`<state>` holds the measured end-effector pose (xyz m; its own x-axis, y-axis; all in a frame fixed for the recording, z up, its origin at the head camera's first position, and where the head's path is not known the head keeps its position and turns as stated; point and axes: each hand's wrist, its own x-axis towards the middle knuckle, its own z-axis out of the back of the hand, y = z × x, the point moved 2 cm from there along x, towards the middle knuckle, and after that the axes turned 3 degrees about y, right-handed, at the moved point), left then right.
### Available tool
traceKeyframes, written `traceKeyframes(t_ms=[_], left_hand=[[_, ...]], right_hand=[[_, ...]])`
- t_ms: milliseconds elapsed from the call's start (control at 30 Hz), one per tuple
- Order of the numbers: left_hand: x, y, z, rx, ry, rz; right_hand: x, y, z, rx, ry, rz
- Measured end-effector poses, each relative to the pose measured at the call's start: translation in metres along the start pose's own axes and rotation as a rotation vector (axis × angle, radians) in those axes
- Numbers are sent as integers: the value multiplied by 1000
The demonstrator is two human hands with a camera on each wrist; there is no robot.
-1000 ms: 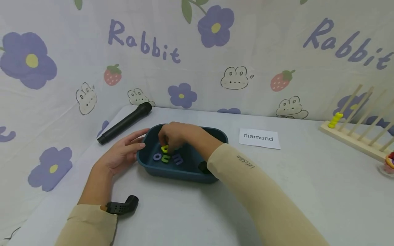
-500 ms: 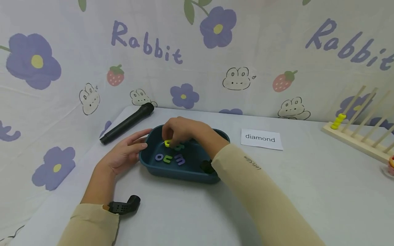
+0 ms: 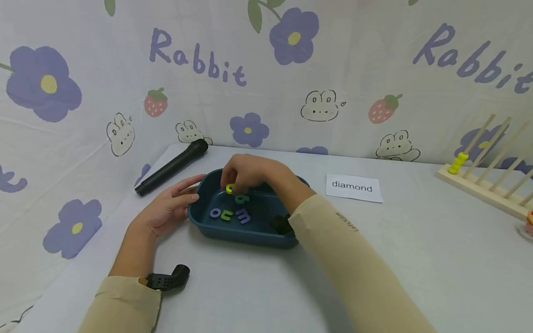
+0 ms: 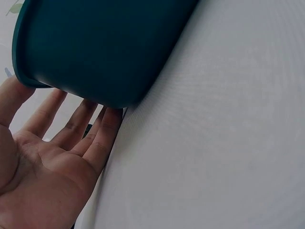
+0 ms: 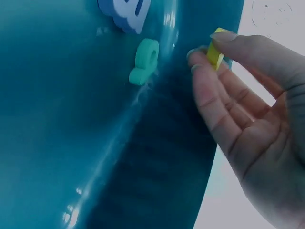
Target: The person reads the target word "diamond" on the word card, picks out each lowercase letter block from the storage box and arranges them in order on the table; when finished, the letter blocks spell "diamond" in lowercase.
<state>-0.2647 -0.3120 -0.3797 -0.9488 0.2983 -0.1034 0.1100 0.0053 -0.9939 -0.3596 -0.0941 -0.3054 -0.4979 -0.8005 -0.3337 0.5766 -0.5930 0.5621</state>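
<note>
While pinched — yellow letter [image 3: 229, 188] aloft.

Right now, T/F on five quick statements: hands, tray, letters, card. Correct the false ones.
1. The right hand pinches a yellow letter over the blue tray. True.
2. The left hand grips the black microphone. False: its straight fingers rest against the tray's left wall; the microphone lies apart, further back.
3. The paper card reads "diamond". True.
4. The tray holds no letters. False: a green letter and three more, purple, green and purple, lie on its floor.
5. The wooden peg rack stands to the left of the tray. False: it is at the table's far right.
</note>
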Motion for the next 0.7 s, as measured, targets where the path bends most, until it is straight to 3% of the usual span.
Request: traceKeyframes(t_ms=[200, 700], left_hand=[[1, 0, 0, 9, 12, -5], [2, 0, -3, 0, 14, 2]], right_hand=[[-12, 0, 11, 64, -52, -3], [-55, 0, 29, 79, -172, -43]])
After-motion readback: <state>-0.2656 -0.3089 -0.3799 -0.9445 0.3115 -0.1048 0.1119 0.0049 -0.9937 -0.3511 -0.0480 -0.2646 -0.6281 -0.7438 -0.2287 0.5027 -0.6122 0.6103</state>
